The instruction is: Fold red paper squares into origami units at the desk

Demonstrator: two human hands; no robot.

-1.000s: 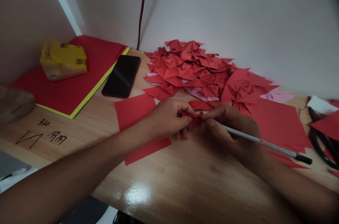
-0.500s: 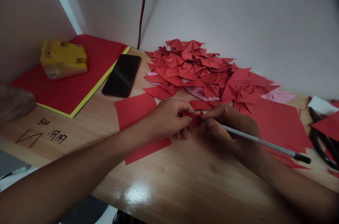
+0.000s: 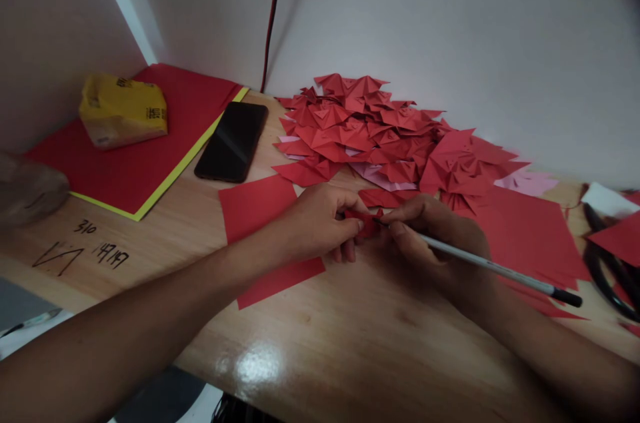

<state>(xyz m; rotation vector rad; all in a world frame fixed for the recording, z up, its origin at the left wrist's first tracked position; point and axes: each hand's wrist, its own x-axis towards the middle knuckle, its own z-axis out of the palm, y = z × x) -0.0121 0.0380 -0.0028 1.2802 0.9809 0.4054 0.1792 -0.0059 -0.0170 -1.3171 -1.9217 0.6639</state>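
Folded paper piece (image 3: 367, 224), resting just over the table (image 3: 350, 343), near the red paper pile (image 3: 380, 130). Being pinched by closed fingers (image 3: 350, 228) of the left hand (image 3: 320, 220), being touched by a pen (image 3: 500, 270) gripped in the right hand (image 3: 435, 240). Seeming light, thin, crushable; holding best at creased edges.

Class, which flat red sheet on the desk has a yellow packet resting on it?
The red sheet at far left, beside the phone: the yellow packet sits on it; the others carry none.

Left hand (image 3: 320, 223) pinches small folded red paper (image 3: 367, 223) near desk (image 3: 350, 336) middle. Right hand (image 3: 435, 236) grips pen (image 3: 500, 270), tip at the paper. Folded red pile (image 3: 380, 136) behind, along desk's far edge.
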